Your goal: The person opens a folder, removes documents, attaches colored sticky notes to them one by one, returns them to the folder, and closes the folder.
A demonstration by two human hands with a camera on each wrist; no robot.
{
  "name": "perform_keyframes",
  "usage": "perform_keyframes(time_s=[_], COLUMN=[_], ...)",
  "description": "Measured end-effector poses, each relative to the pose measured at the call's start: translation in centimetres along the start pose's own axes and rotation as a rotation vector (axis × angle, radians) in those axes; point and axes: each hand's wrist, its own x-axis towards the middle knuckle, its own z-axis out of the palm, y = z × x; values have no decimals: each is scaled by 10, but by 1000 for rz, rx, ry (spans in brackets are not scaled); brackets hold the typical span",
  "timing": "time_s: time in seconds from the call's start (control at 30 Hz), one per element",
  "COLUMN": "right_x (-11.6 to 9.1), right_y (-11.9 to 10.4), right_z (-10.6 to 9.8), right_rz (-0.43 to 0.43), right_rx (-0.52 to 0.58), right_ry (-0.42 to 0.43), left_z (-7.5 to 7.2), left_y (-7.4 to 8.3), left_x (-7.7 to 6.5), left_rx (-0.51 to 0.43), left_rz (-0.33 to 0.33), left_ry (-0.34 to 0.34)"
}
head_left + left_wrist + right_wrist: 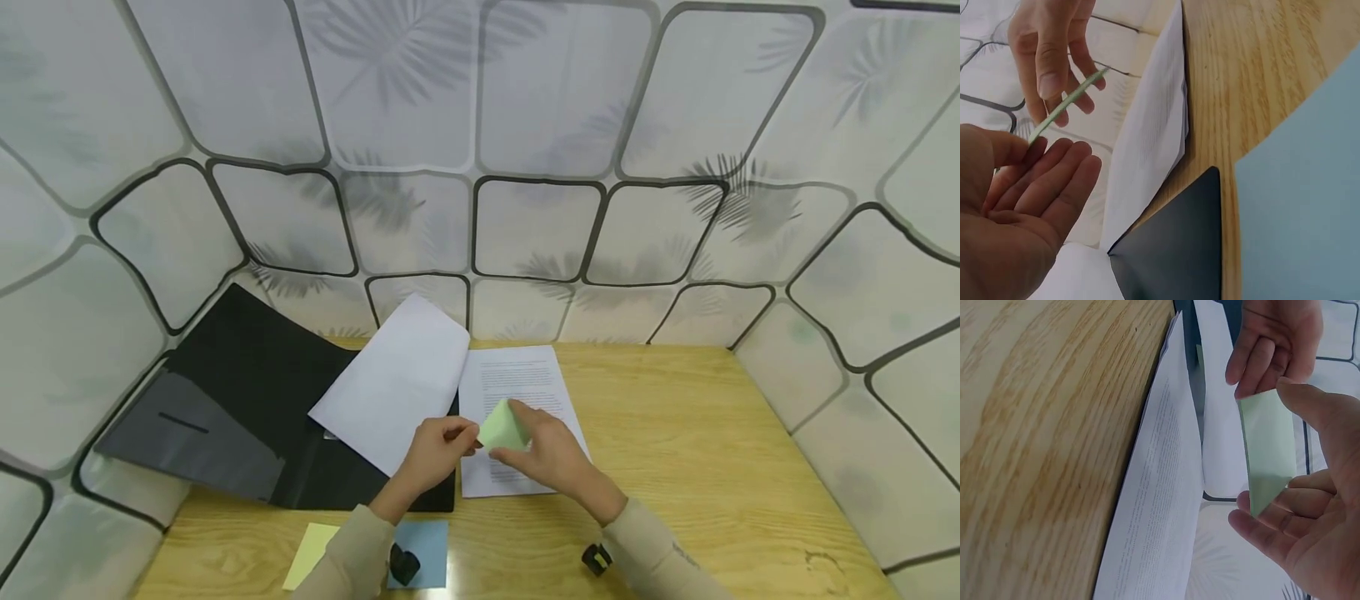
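Note:
A small light green sticky note (502, 427) is held up between the two hands, over the printed page. My left hand (437, 450) pinches its near-left corner between thumb and index finger, the other fingers loosely bent in the left wrist view. From the other side, my right hand (553, 454) spans the note, with the thumb at one corner and the fingers at the opposite end. Edge-on in the left wrist view, the note (1066, 105) is a thin strip. Below lies the stack of printed sheets (517, 375), with lines of text on top.
A black folder (255, 358) lies spread at the left, its cover leaning toward the patterned wall. White sheets (397, 375) lie askew over it. Near the front edge are a yellow note (309, 554) and a blue note (431, 550), partly behind the left sleeve. Wooden tabletop (675, 417) extends right.

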Motion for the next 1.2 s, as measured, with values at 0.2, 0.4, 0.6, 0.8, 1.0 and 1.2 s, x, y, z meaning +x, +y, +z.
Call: perform_keyframes(time_s=[0.2, 0.4, 0.6, 0.8, 1.0, 1.2], right_x=[-4, -6, -6, -6, -6, -7], right_y=[-5, -10, -10, -10, -10, -9], right_z=[-5, -8, -6, -4, -4, -10], right_rz=[-27, -29, -115, -153, -167, -182], right_rx=[-4, -121, -207, -237, -267, -197], right_ry=[-9, -44, -31, -18, -34, -92], left_z=[-2, -4, -4, -2, -2, -3], left_y=[1, 3, 3, 4, 4, 1], left_x=[3, 4, 4, 4, 4, 3], left_rx=[-152, -130, -88, -74, -61, -67], left_rz=[-87, -138, -143, -143, -157, -166], left_ry=[111, 174, 201, 202, 200, 185])
